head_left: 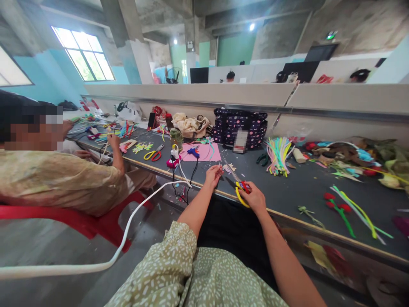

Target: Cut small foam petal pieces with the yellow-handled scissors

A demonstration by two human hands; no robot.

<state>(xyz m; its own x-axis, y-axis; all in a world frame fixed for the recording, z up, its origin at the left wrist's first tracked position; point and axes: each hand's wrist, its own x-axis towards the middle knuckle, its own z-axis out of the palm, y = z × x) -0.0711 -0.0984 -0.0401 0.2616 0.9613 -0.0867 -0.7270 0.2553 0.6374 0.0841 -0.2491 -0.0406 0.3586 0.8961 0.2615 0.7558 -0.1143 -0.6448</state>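
Where my right hand (254,198) sits, just right of centre in the head view: it is wrapped around the red-and-yellow handles of the scissors (238,183), some of its fingers hidden behind them.
Blades: they point to the upper left over the dark table (300,192); how far they stand parted is hard to make out.
My left hand (213,175): it is near the centre, at the table's edge, fingers curled toward the thumb; whether they pinch a tiny piece I cannot tell.
Pale scraps (229,168): these lie by the blade tips, partly covered, too small to count.
Pink sheet (207,153): up and left of my hands, with a blue glue gun (193,152) lying on it.
Coloured stems (279,157): a bundle right of centre, overlapping a dark-handled tool (262,160) beside it.
Red flowers (339,204): on a green stem at the right, near loose strips.
Purple thing (401,224): cut off by the right edge; I cannot tell what it is.
Co-worker (70,183): cut by the left edge, head masked by blocks.
Patterned bag (223,125): upper centre, one patch blurred.
White cable (128,232): sweeps out through the lower left.
My right forearm (287,256): runs off the bottom edge.
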